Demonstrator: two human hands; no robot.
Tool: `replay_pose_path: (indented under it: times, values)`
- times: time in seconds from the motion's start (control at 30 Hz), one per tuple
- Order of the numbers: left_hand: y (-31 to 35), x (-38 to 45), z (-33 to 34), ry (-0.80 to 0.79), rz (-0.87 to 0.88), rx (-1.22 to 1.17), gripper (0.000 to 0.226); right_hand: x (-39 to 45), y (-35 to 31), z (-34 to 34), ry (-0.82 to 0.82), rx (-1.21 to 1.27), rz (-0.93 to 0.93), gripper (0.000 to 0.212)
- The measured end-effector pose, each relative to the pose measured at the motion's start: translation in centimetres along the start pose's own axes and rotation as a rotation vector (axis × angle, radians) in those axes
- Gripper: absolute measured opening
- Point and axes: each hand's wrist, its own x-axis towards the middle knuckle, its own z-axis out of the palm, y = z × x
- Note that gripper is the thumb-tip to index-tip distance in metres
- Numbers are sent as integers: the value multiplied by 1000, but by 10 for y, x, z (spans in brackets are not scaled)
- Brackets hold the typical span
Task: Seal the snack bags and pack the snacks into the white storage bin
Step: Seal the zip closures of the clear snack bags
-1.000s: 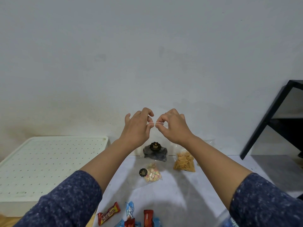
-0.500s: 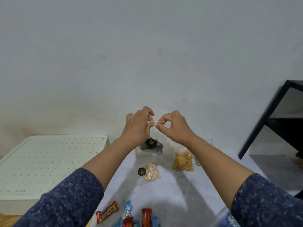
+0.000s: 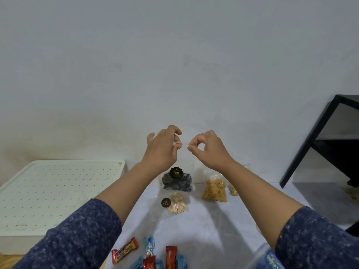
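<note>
The top strip of a clear snack bag (image 3: 177, 178) is pinched between thumb and forefinger of the left hand (image 3: 162, 150) and of the right hand (image 3: 210, 150). Both hands are raised in front of the wall (image 3: 174, 65), the forearms stretched forward with blue speckled sleeves (image 3: 77, 237) pushed back. The left fingers are curled over the strip's left end; a small ring is formed by the right thumb and forefinger at its right end. The bag is hung below them, dark swirled snacks (under a black label) gathered at its bottom, just above the table (image 3: 204, 226). On the table below, a small bag of pale puffs (image 3: 175, 205) is laid flat, and a bag of orange sticks (image 3: 214, 190) is stood to its right. Wrapped bars (image 3: 125, 253) are scattered at the near edge. The white storage bin (image 3: 58, 191) is placed at the left, its perforated surface uppermost. A black shelf (image 3: 320, 140) is seen at the right.
</note>
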Motion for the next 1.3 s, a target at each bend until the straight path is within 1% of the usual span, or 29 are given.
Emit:
replay_pose_path:
  times: [0.1,0.2,0.3,0.37,0.43,0.5,0.57,0.67,0.77,0.9,1.07,1.13,1.23,1.3]
  values:
    - [3,-2,1,-1,1,29,34,-1,-3,-4,11,-16,-12,10]
    - [5,-2,2,-7,2,29,31,-2,0,-8,20,-28,6,11]
    - [6,0,1,-14,-2,27,28,0,6,-10,-7,-43,21,12]
    - [8,2,2,-21,8,35,27,4,6,-11,-21,-63,-3,11]
    - [11,4,2,-27,8,23,28,8,4,-12,1,-87,-32,10]
    - [9,6,1,-33,-10,31,29,10,4,-15,37,-86,-25,11]
    - [4,6,-1,-33,-26,56,26,12,8,-18,63,-75,-11,11]
    - [1,8,-3,-26,-27,80,22,13,10,-19,17,-119,-23,10]
    - [4,12,-1,5,1,92,23,16,7,-15,-42,-223,-61,16]
    - [2,16,0,32,7,97,21,20,1,-14,-33,-262,-69,16]
    - [0,19,-6,40,-58,120,26,23,-2,-13,-19,-274,-56,13]
    - [-1,20,-9,-4,-100,52,28,22,-3,-11,-23,-286,-54,13]
    - [0,21,-13,-56,-202,-196,28,21,-3,-10,-12,-297,-48,12]
    - [1,22,-14,-75,-249,-284,27,21,-3,-9,1,-308,-45,12]
